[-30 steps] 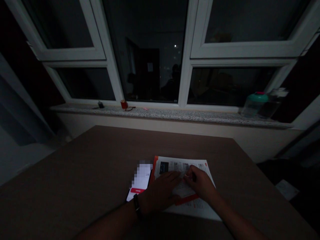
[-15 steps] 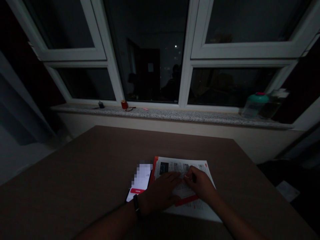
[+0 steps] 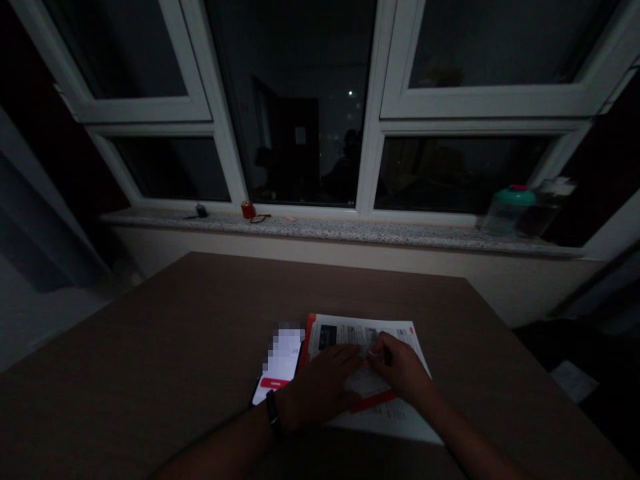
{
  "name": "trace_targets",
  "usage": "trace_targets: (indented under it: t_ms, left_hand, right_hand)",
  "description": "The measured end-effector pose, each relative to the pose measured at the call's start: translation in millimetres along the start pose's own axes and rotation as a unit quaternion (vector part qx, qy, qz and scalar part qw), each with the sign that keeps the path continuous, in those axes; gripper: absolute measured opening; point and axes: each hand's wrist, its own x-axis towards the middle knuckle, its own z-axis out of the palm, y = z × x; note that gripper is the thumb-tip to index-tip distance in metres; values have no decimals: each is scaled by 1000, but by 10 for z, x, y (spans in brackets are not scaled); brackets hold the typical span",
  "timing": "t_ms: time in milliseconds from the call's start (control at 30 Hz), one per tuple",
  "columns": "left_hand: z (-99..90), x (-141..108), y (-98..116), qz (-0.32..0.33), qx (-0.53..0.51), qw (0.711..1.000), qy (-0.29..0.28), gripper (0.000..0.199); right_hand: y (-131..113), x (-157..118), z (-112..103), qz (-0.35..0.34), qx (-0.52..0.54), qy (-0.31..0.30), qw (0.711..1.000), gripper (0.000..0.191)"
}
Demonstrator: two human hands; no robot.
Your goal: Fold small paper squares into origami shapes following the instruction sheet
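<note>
A printed sheet with red edges lies on the brown table, over another white printed page. My left hand rests spread on the left part of the sheet, fingers pointing right, a dark band on its wrist. My right hand is closed in a pinch over the middle of the sheet, just right of my left fingertips. Something small and pale shows at its fingertips, too dim to make out. A lit phone lies beside the sheet, left of my left hand, partly blurred by blocks.
The brown table reaches to the wall below a stone sill. On the sill stand a small red jar, a dark little bottle, glasses and a teal-topped bottle. Dark windows rise behind.
</note>
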Motion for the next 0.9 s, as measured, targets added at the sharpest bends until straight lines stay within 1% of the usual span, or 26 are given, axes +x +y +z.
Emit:
trace_targets:
  t_ms: [133, 300, 533, 667, 900]
  left_hand:
    - [4, 6, 4, -3, -4, 1000, -2, 64]
    - [17, 9, -7, -7, 9, 1000, -5, 68]
    - [15, 6, -17, -6, -3, 1000, -3, 70]
    - [23, 5, -21, -11, -2, 1000, -9, 68]
    - [10, 12, -22, 1, -4, 1000, -10, 68]
  right_hand:
    - [-12, 1, -9, 0, 0, -3, 1000, 13]
    - [-11, 7, -12, -6, -7, 1, 1000, 13]
    - [19, 12, 7, -10, 3, 1, 1000, 12]
    - [14, 8, 9, -4, 0, 4, 1000, 13]
    - [5, 13, 1, -3, -2, -2, 1000, 11]
